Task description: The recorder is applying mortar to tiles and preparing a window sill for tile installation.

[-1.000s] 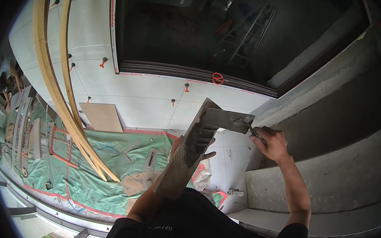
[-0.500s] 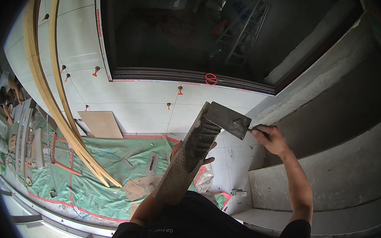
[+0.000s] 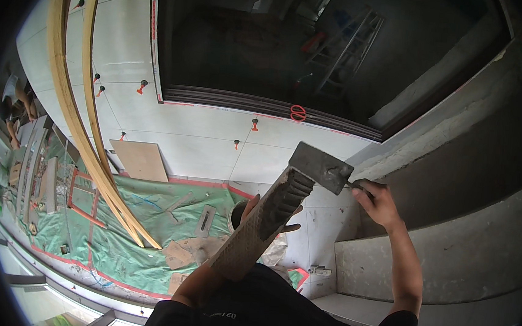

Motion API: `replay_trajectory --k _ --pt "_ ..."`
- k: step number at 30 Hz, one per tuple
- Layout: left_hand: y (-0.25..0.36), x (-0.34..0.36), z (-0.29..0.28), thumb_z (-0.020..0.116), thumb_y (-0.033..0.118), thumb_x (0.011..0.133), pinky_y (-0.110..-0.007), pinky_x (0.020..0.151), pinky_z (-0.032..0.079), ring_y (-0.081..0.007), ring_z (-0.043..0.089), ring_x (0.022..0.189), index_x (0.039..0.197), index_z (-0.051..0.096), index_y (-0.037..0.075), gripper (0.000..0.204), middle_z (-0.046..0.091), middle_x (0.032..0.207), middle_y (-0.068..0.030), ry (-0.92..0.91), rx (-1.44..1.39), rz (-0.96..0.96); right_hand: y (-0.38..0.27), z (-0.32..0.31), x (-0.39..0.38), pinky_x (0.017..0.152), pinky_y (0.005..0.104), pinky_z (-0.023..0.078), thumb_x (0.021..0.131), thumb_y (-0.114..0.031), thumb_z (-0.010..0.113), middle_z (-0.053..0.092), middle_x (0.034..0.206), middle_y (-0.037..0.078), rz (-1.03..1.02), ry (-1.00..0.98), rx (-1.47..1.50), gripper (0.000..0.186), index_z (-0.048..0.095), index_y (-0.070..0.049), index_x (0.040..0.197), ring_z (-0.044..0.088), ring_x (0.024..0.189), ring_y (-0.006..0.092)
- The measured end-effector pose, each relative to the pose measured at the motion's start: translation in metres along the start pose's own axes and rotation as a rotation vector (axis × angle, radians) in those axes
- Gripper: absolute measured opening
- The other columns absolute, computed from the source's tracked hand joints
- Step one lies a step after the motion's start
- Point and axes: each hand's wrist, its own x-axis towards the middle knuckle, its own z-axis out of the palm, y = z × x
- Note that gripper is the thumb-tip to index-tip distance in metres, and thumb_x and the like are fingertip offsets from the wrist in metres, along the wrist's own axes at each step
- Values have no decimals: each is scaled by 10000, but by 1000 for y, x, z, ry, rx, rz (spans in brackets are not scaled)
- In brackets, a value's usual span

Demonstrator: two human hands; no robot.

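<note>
My left hand [image 3: 250, 205] holds a long narrow tile strip [image 3: 243, 247] from beneath, fingers showing at both edges. The strip slants up and away from my left forearm. Dark grey mortar [image 3: 279, 202] covers its far half in rough ridges, while the near part is bare and textured. Gripped by its handle in my right hand [image 3: 381, 204] is a rectangular trowel [image 3: 316, 166], its grey blade lying over the strip's far end, with a dab of mortar on its face. Whether the blade touches the mortar I cannot tell.
Ahead, white tiles [image 3: 202, 134] with orange-handled clips surround a dark window [image 3: 251, 52]. Long wooden strips [image 3: 72, 111] lean at left. A green sheet [image 3: 147, 209] carries another trowel [image 3: 205, 221] and cardboard [image 3: 183, 252]. A ledge [image 3: 438, 244] runs at right; a person [image 3: 20, 104] crouches far left.
My view has shifted slightly. The trowel blade has tilted to face me more and sits farther out at the strip's far end. Both hands keep their holds.
</note>
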Motion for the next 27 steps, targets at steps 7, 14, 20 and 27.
replay_trajectory --k 7,14,20,27 --pt "2 -8 -1 401 625 1163 -803 1249 346 -474 399 1630 1745 406 127 765 439 1766 -200 171 160 40 -38 28 -27 727 479 603 972 -344 854 758 890 100 -316 -189 -407 283 792 -121 1135 760 804 346" --pt "-4 -12 -8 371 604 1179 -779 1302 259 -451 415 1621 1753 381 96 767 421 1777 -200 -18 -22 -172 -20 57 22 784 534 605 1062 -428 752 801 930 160 -123 152 -436 352 767 -85 1140 769 858 417" --pt "2 -20 1 392 623 1159 -715 1311 302 -439 465 1589 1730 422 82 787 459 1745 -222 55 -92 -79 -11 67 3 526 375 504 1159 -506 619 681 710 42 316 145 339 492 727 -40 1042 635 528 186" --pt "36 16 -70 498 745 1044 -541 911 673 -390 776 1132 1566 609 45 880 728 1350 -249 93 -148 43 -59 185 -91 452 285 413 1194 -491 564 563 723 25 580 -31 1237 491 689 -16 1180 490 483 114"
